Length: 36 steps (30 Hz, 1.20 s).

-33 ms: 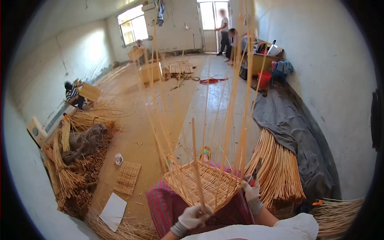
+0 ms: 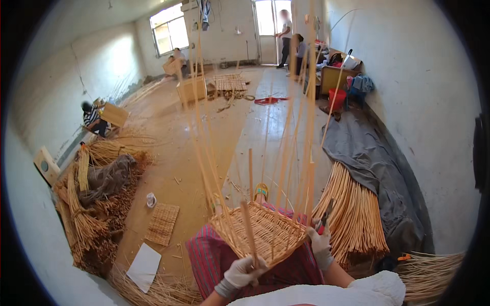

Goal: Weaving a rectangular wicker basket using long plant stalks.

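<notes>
White gloves cover both my hands. My left hand (image 2: 244, 272) has its fingers curled tight around the foot of a thick stick (image 2: 248, 229), at the near corner of the basket (image 2: 265, 224). My right hand (image 2: 321, 242) is closed around the red-handled pliers (image 2: 321, 228), jaws pointing up, just beside the basket's right corner; I can't tell whether its fingers also touch the rim. The basket sits on my lap, over a striped cloth (image 2: 206, 257), its woven floor tilted toward me. Long, thin stakes (image 2: 310, 137) rise from its sides, well above the weave. Beyond it shows one of my sandals (image 2: 261, 190).

On the floor to my left lie a woven mat (image 2: 163, 224) and a white sheet (image 2: 144, 269); any writing on the sheet is too small for me to read. Past them is a heap of rods (image 2: 94, 217) with dark cloth on top. To my right, a grey cover (image 2: 365, 153) lies partly over a bundle of peeled rods (image 2: 352, 211). Farther off, a red bucket (image 2: 337, 99) stands near the right wall, a person in stripes (image 2: 93, 121) sits by the left wall, and another person (image 2: 286, 38) stands at the door (image 2: 266, 41).
</notes>
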Motion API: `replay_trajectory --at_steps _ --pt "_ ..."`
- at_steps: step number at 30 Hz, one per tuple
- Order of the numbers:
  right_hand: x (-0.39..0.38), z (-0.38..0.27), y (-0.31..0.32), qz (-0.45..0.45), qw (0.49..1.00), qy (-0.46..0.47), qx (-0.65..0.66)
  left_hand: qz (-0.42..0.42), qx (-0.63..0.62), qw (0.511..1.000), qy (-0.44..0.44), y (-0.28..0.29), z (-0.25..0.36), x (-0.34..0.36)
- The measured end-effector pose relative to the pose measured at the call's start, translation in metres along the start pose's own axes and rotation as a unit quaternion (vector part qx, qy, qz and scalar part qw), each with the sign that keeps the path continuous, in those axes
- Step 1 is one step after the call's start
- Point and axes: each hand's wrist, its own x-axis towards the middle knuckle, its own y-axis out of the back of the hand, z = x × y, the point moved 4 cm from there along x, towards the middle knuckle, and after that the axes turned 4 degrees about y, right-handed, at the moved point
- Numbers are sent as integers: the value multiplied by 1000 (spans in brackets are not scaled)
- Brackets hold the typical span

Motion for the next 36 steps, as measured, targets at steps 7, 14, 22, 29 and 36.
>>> replay_trajectory --at_steps 7,14,22,29,36 --pt "-8 -4 -36 -176 968 -109 140 129 -66 989 -40 67 -10 -6" --pt "-32 -27 -80 -194 966 -111 128 278 -91 949 -120 98 -25 -25" --pt "-27 -19 -89 -166 962 -157 152 468 477 679 -303 13 48 -29" --pt "-27 -24 -89 -208 954 -198 88 257 672 658 -223 -2 38 37" --pt "-21 -16 -59 -231 958 -169 -28 255 629 677 -284 13 32 49"
